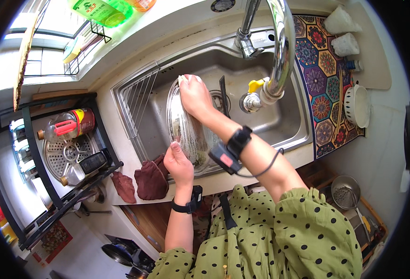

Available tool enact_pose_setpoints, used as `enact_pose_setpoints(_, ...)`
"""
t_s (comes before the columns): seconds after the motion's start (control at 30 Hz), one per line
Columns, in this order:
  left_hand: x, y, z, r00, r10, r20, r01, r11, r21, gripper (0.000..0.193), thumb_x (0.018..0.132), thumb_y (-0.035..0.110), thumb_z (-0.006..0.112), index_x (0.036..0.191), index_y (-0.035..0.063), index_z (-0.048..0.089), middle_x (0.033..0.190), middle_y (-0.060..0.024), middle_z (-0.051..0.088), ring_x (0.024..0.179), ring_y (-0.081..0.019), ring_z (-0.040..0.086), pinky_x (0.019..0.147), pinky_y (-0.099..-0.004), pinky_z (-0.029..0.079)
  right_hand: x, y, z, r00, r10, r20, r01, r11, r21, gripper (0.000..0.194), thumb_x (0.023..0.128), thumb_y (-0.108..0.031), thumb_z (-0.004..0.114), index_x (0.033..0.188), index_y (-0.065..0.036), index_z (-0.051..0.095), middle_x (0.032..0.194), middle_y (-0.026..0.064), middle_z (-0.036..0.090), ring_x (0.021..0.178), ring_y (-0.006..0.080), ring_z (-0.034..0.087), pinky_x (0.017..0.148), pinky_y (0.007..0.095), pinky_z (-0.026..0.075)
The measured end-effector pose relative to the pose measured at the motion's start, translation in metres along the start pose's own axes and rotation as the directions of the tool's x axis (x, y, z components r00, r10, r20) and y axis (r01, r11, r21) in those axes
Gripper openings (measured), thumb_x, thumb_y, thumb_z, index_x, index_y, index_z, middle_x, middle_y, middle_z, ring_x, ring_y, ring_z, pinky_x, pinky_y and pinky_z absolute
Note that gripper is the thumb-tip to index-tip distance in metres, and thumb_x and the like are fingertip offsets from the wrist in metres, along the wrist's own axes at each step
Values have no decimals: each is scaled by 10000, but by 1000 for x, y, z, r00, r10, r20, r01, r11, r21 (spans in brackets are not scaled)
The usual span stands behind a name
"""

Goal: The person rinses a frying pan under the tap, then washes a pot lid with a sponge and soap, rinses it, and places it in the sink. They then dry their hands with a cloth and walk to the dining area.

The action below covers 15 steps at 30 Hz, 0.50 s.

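A shiny round metal vessel [187,136], a pan or basin, stands tilted on its side in the stainless steel sink [281,132], its body streaked with whitish suds or residue. My left hand [180,165] grips its near rim, thumb up along the edge. At the far rim is my right hand [194,92], pressing a pale cloth or sponge [181,80], mostly hidden by the fingers, against the metal. A black handle-like strip [223,90] lies beside the drain [217,99], partly behind my right forearm.
The chrome faucet [285,52] arches over the sink's right side, above a yellow-handled valve [256,85]. A wire rack [138,101] spans the left side. Dark red cloths [151,179] drape the front edge. A black shelf [102,136] with bottles stands left; a white bowl [356,106] sits right.
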State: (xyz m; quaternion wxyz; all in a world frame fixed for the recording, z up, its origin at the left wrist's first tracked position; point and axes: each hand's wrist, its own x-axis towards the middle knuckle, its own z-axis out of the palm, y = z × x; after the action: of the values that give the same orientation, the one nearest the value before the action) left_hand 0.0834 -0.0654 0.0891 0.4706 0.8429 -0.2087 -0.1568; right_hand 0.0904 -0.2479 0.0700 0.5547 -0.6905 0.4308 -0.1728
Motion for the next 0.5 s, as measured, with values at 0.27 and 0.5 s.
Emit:
enact_pose_setpoints(0.27,26,5,5,971,-227,-78,182,907,-381,634,1054,480,333,1138,-80,618,1014,-100,664,882,-169,601,814,-303,482,-123,56,12,706,-655,268,703,695,-153,464,944,-236,508,1372,-59,487,1464,177,431,1384,339,379,1130,503,288)
enact_pose_setpoints(0.5,7,23,17,830,-532,-166,370,749,-549,743,1008,582,374,1313,-84,499,1298,-122,564,1134,-196,537,973,-302,422,-117,95,-32,978,-131,-161,159,971,178,453,1020,-189,383,1405,50,391,1488,225,374,1402,369,326,1162,469,225)
